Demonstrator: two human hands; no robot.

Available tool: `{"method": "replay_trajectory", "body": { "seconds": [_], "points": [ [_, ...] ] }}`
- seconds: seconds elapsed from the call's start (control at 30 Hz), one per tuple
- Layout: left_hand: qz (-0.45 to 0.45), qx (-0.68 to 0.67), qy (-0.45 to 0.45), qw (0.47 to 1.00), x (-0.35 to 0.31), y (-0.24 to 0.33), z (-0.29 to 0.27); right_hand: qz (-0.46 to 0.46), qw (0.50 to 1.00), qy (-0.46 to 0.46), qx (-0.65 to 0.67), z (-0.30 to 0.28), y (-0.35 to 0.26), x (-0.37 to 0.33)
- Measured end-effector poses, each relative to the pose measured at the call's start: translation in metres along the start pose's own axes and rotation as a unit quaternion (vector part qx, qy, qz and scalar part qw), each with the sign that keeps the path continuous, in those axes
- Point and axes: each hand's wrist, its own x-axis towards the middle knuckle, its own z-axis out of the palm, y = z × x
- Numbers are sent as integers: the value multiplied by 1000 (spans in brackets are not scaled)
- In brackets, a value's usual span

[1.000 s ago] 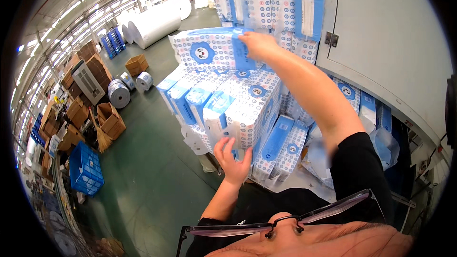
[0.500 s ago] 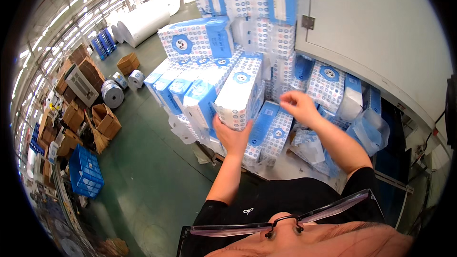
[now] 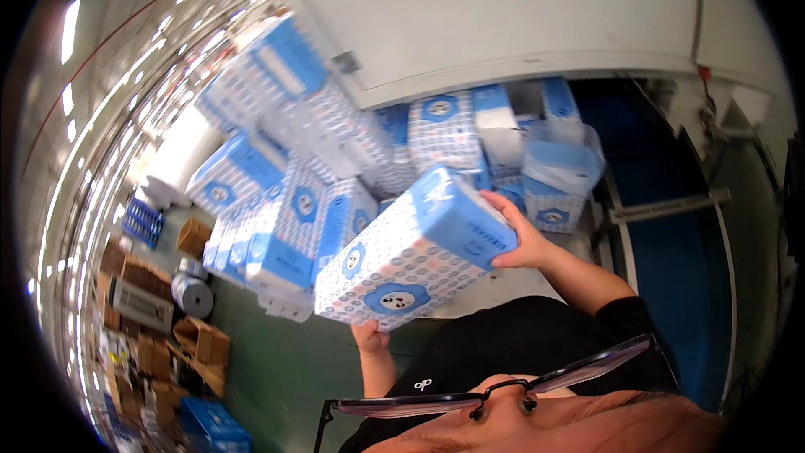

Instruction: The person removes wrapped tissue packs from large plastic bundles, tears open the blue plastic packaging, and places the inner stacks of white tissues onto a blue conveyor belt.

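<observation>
A long plastic-wrapped tissue pack (image 3: 411,256), white with small prints and a blue end, is held tilted in front of my chest. My right hand (image 3: 518,239) grips its blue upper right end, thumb on the near face and fingers over the top edge. Under the lower left end is my left hand (image 3: 370,338), closed against the pack's bottom edge and partly hidden by it. Behind and left of it stand stacked packs of the same kind (image 3: 293,210). Further packs (image 3: 443,130) stand at the back, beside one in a loose clear bag (image 3: 560,172).
A white machine panel (image 3: 520,8) overhangs the packs at the back. To the right runs a blue belt (image 3: 675,285) with a metal rail (image 3: 671,206). Cardboard boxes (image 3: 201,340) and a blue crate (image 3: 214,428) stand on the green floor at left.
The view has swung right. My right hand, empty before, now grips a tissue pack's end. The pack at my left hand has come away from the stack and is tilted across my front.
</observation>
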Motion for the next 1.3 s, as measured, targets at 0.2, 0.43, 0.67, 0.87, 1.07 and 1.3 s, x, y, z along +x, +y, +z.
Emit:
{"method": "replay_trajectory", "body": {
  "seconds": [0.2,0.43,0.67,0.87,1.07,1.3],
  "points": [
    [-320,-246,-67,913,5,-89,52,12,965,-4,-262,-34,-83,-46],
    [-428,-28,52,902,13,-141,33,308,943,-38,-124,-150,-10,-138],
    [-392,377,-36,839,19,-187,43,392,746,-277,-461,-92,92,-72],
    [-227,535,-73,811,37,-229,43,358,766,-355,-398,-28,162,2],
    [-170,634,-87,749,28,-219,46,504,598,-424,-457,-151,78,-84],
    [39,569,-341,747,27,-194,113,367,771,-142,-500,-145,26,-161]
  ]
}}
